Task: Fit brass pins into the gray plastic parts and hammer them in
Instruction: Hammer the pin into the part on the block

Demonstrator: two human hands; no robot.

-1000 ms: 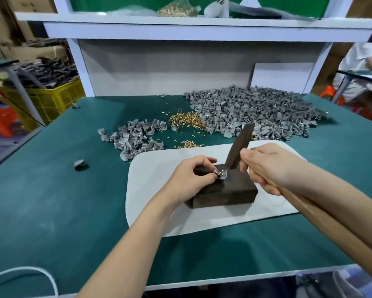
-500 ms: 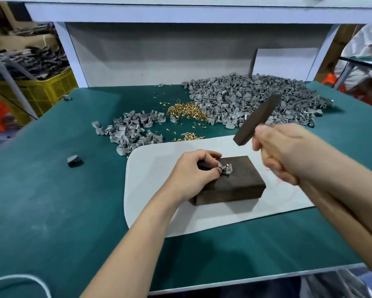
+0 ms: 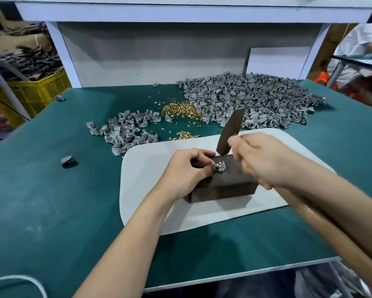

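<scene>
On a dark block (image 3: 223, 186) in the middle of a white mat (image 3: 150, 168), my left hand (image 3: 187, 171) pinches a small gray plastic part (image 3: 219, 166) with a pin in it. My right hand (image 3: 264, 160) grips a hammer by its wooden handle. The dark hammer head (image 3: 230, 132) stands just behind the part, its lower end close to the block's top. A heap of brass pins (image 3: 180, 109) lies on the green table beyond the mat.
A big pile of gray parts (image 3: 251, 100) fills the back right; a smaller pile (image 3: 127, 132) sits back left. One dark piece (image 3: 68, 161) lies alone at the left. A yellow crate (image 3: 36, 91) stands off the table's left; a person sits at the far right.
The hammer was raised half a second ago and has swung back down to the block. My left hand has kept its pinch on the part.
</scene>
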